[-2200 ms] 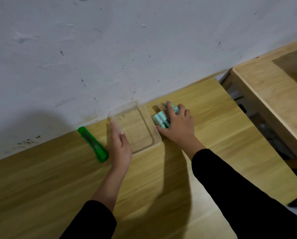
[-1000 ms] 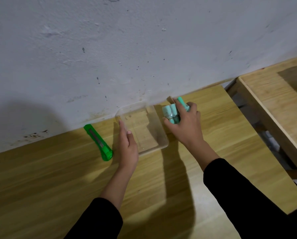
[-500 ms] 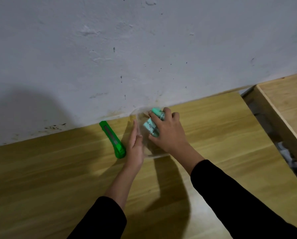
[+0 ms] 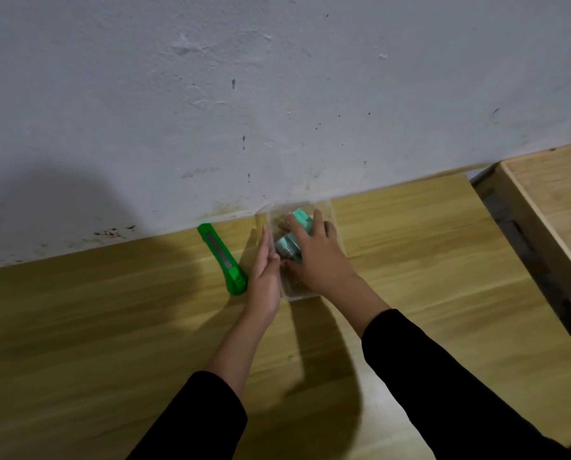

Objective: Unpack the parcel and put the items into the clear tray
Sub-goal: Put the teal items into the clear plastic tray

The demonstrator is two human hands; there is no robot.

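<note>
Right hand (image 4: 314,257) lies curled over teal items (image 4: 289,248) inside the tray (image 4: 339,234) on the desk (image 4: 427,277), hiding most of them; grip unclear. Left hand (image 4: 266,277), flat and open, presses the tray's left wall beside a green cutter (image 4: 224,258).

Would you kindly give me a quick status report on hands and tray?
Left hand flat against tray side. Right hand in tray, closed on teal items. Green cutter left of tray, clear.

R hand (image 4: 317,257) covers most of teal items (image 4: 289,245) in clear tray (image 4: 339,227); item count unclear.
</note>
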